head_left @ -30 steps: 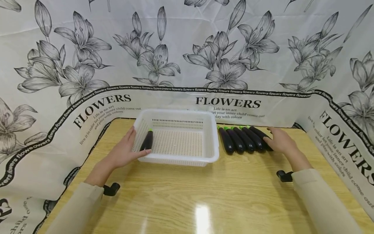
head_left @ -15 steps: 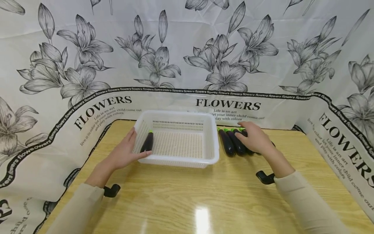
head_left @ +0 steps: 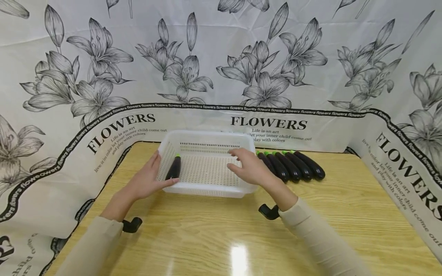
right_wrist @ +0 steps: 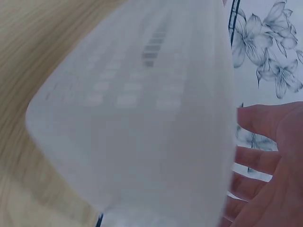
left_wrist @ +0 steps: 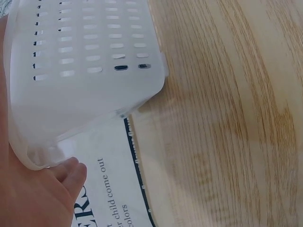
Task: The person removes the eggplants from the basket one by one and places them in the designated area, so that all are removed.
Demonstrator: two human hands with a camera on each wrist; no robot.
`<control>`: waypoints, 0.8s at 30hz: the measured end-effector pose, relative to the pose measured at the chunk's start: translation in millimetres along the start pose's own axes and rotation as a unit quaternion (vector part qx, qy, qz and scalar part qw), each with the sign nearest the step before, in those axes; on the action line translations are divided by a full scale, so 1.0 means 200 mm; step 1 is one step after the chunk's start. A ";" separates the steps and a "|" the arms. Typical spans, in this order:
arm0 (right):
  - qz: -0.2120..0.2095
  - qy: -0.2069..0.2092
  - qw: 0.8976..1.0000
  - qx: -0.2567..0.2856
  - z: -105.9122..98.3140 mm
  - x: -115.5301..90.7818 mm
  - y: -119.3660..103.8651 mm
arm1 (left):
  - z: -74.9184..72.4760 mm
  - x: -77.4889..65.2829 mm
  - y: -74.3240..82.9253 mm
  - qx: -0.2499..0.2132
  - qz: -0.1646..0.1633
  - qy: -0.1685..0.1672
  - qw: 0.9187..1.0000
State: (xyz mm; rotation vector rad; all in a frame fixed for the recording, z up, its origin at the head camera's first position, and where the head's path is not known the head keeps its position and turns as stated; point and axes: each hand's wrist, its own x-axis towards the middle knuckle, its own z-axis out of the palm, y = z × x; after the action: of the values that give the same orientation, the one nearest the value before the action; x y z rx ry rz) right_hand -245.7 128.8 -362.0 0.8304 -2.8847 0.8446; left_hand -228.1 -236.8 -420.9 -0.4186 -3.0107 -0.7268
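Note:
A white plastic basket (head_left: 207, 188) with slotted walls stands on the table near the back. My left hand (head_left: 146, 178) holds its front left corner, thumb over the front rim and fingers along the left side; in the left wrist view those fingertips reach past the rim. Inside lies one eggplant (head_left: 174, 168) with a green stem end, along the left wall. My right hand (head_left: 250, 166) hovers over the basket's right side, fingers apart and nothing between them. Right of the basket several dark eggplants (head_left: 304, 166) lie side by side, the nearest partly hidden by that hand.
The wood-grain table (head_left: 193, 234) extends toward me in front of the basket. A white cloth (head_left: 193, 115) printed with flowers and lettering hangs behind and along both sides, close to the basket's back. Each wrist carries a black mount (head_left: 269, 211).
My right hand has moved left, from the far end of the eggplant row across it to the basket, carrying nothing. The left hand and the basket have stayed put.

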 end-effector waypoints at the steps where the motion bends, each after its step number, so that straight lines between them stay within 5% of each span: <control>1: -0.005 -0.006 1.000 0.000 0.02 0.02 -0.03 | 0.00 0.00 0.00 0.001 -0.002 -0.001 1.000; 15: -0.007 -0.076 0.996 0.034 0.44 0.34 -0.32 | 0.00 -0.01 0.00 0.000 -0.003 0.004 1.000; 24: 0.052 -0.107 0.993 -0.007 0.60 0.51 -0.43 | 0.00 0.00 0.00 0.010 -0.003 -0.013 1.000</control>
State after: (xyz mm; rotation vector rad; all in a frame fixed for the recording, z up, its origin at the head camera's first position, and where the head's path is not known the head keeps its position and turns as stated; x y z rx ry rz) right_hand -275.8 -42.5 -405.3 0.8228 -3.1417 0.7876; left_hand -228.1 -237.2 -420.7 -0.4219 -3.0415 -0.6956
